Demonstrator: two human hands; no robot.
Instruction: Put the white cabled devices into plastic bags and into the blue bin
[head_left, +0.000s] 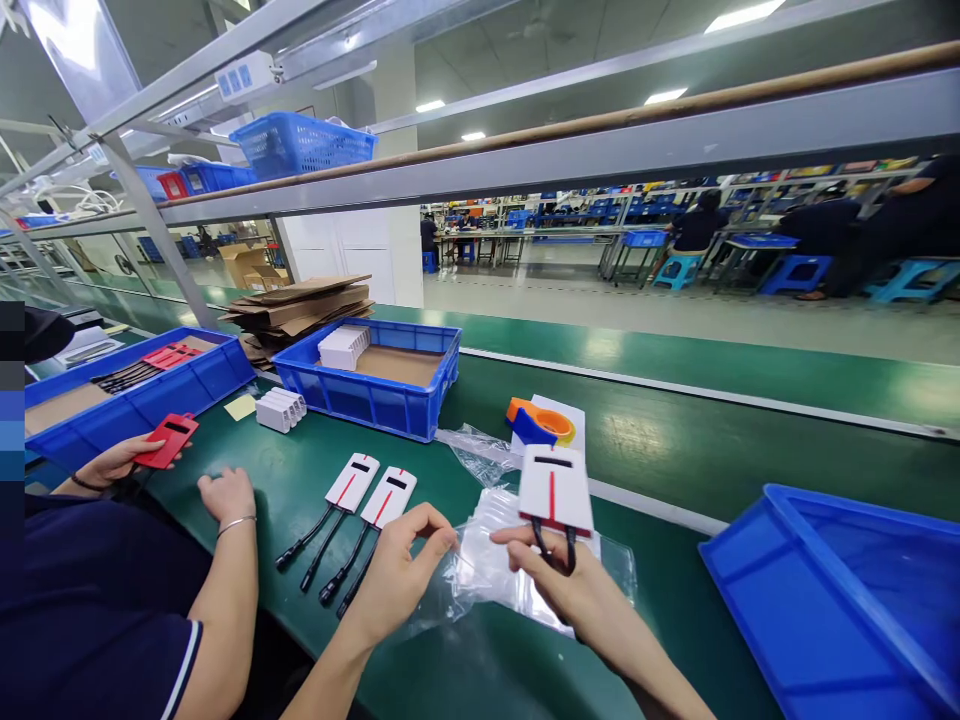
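My right hand [581, 590] has its fingers around the black cables of a white box-shaped device [555, 485] with a red stripe and a dark window. The device is held up above a pile of clear plastic bags [484, 555]. Thumb and forefinger of my left hand [405, 570] are pinched together at the left edge of the bags; what is between them, if anything, cannot be made out. Beside this hand, two more white devices, the nearer one [391, 497] and the farther one [352, 482], lie on the green bench with their cables toward me.
At left, a co-worker's hand [124, 460] holds a red device [171, 440]. Blue trays stand at the back [360, 400], left [150, 410] and right [750, 600]. White casings [281, 409] and an orange-blue tape dispenser [536, 420] sit on the bench. A shelf rail [525, 165] crosses above.
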